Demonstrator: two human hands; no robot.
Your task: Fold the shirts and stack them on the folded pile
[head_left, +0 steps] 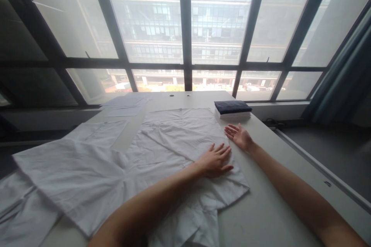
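My left hand [216,159] lies flat on the white garment [162,150], palm down, fingers spread and pointing toward the window, pressing the cloth near its right edge. It holds nothing; it only rests on the fabric. My right hand [239,136] is just beside it, off the cloth, on the bare white table [269,200]. Its palm faces up, its fingers are loosely open, and its fingertips sit right at the garment's right edge. It grips nothing either.

The garment is spread wide across the middle of the table, wrinkled, with creases running through it. Its near corner hangs in loose folds by my left forearm. More white cloth [66,173] lies to the left, overlapping the spread piece, and some of it spills toward the table's near left corner. Farther back on the left lie a few flat white pieces [127,104], close to the window.

Beyond my right hand, near the table's far right corner, stands a neat stack of folded fabric [232,110], dark blue on top with white layers beneath. It is apart from both hands. Behind the table a large window [185,27] with dark frames looks out onto a building, and a blue-grey curtain [344,81] hangs at the right.
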